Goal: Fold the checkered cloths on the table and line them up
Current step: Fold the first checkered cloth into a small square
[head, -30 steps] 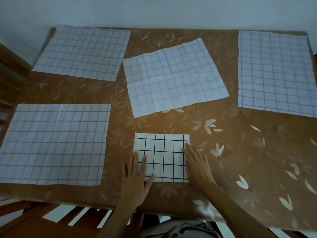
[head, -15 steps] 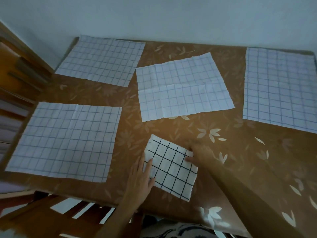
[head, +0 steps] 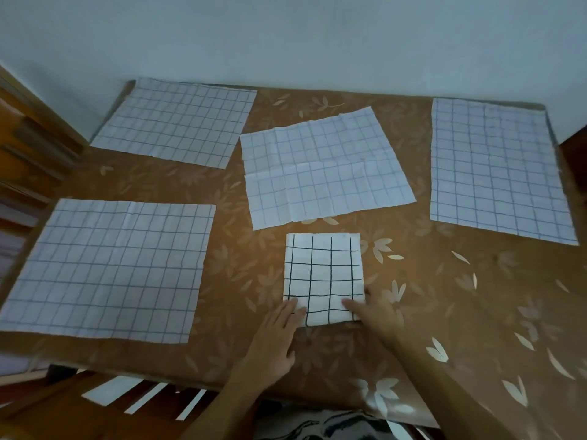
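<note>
A small folded checkered cloth (head: 324, 274) with bold black lines lies near the table's front middle, standing taller than wide. My left hand (head: 274, 338) rests flat with its fingertips on the cloth's near left corner. My right hand (head: 373, 312) lies with fingers on its near right corner. Four unfolded checkered cloths lie flat around it: one at front left (head: 108, 268), one at back left (head: 178, 122), one in the middle (head: 324, 166), one at the right (head: 495, 169).
The table (head: 476, 312) has a brown cover with leaf prints; its right front part holds no cloth. A pale wall runs behind. Wooden furniture (head: 28, 147) stands at the left, and chair slats (head: 104, 395) show below the front edge.
The folded cloth has been turned from a wide lie, through a diagonal, to an upright one. Both hands moved from its sides to its near corners. The camera view shifted back.
</note>
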Demonstrator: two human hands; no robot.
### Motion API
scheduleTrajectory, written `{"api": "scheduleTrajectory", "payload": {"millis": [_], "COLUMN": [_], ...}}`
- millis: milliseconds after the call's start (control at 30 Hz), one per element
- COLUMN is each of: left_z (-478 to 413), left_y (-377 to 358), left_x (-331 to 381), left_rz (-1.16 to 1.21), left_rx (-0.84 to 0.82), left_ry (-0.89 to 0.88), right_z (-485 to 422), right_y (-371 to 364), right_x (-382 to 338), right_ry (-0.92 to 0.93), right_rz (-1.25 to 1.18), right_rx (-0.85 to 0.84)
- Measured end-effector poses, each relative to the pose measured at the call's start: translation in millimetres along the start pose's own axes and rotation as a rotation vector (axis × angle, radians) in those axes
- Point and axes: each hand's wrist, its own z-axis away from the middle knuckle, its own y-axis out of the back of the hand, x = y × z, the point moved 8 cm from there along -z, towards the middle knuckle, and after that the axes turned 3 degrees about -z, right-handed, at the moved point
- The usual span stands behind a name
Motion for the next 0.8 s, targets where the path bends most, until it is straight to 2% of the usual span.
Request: {"api": "scheduleTrajectory", "payload": {"millis": [133,233,333,433,533,667,733,800], "left_z": [-0.8,0.3,5.8,11.5,11.4,9.8,9.7,8.2], "left_y": [11.2,18.5,20.3,13.9,11.7,13.8,14.5,14.7], "left_x": [-10.4,-18.1,-23.6,-30.4,-34.7,-37.7,-40.0,-39.6], "left_rz": [0.065,0.049,0.091,0.174,0.297,0.453,0.543,0.624], "left_rx": [0.201,0.272,0.257,0.202,0.155,0.114,0.120,0.116], "left_ry": [0.013,-0.049,-0.058,0.019,0.112,0.241,0.323,0.381], "right_z": [11.7,22.4,34.5,48.1,45.9,40.4,37.1,29.2], "right_y": [-5.7,-4.9,-3.5,2.5,19.5,17.3,13.7,15.3], "right_x": [10.3,19.0,29.9,19.1,13.0,26.2,24.1,26.3], "right_ry": [0.024,0.026,0.001,0.061,0.182,0.160,0.179,0.131], "right_rz": [-0.082,-0.141,-0.160,-0.145,0.047,0.292,0.333,0.286], "right_rx": [-0.082,-0.139,-0.192,-0.156,-0.049,-0.163,-0.178,-0.117]}}
